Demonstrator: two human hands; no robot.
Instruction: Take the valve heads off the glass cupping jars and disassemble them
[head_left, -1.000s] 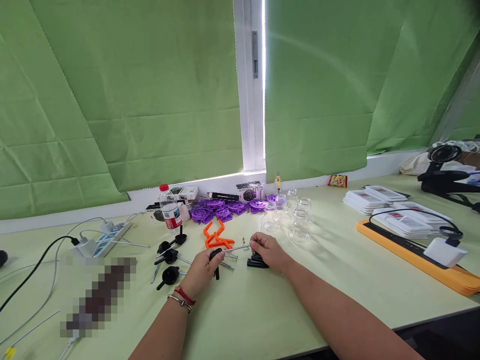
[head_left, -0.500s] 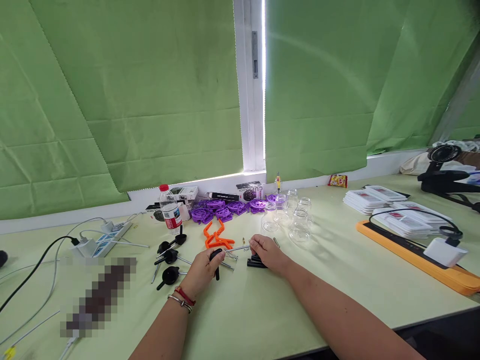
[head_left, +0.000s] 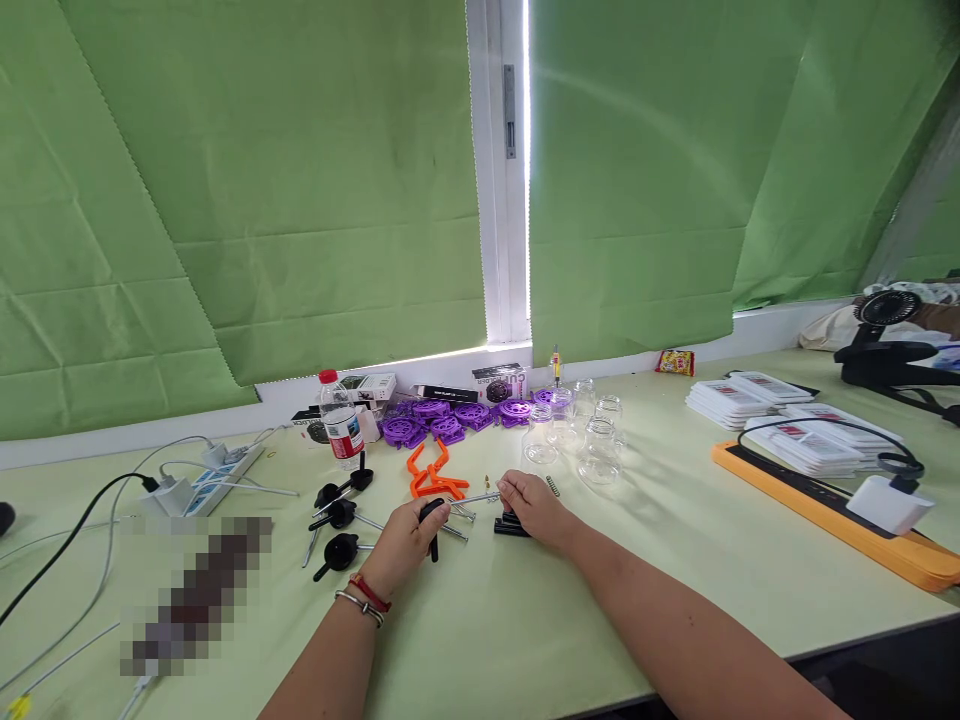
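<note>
Over the table the left hand pinches a black knob whose rod the right hand pinches at its tip, seemingly assembling them; next needs steady alignment

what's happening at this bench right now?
A person sits at a pale green table sorting small parts. The left hand grips a black knobbed piece with a thin metal rod sticking out of it; the right hand pinches the rod's far end, over a few black bars. Orange brackets, purple wheels and clear jars lie behind.
</note>
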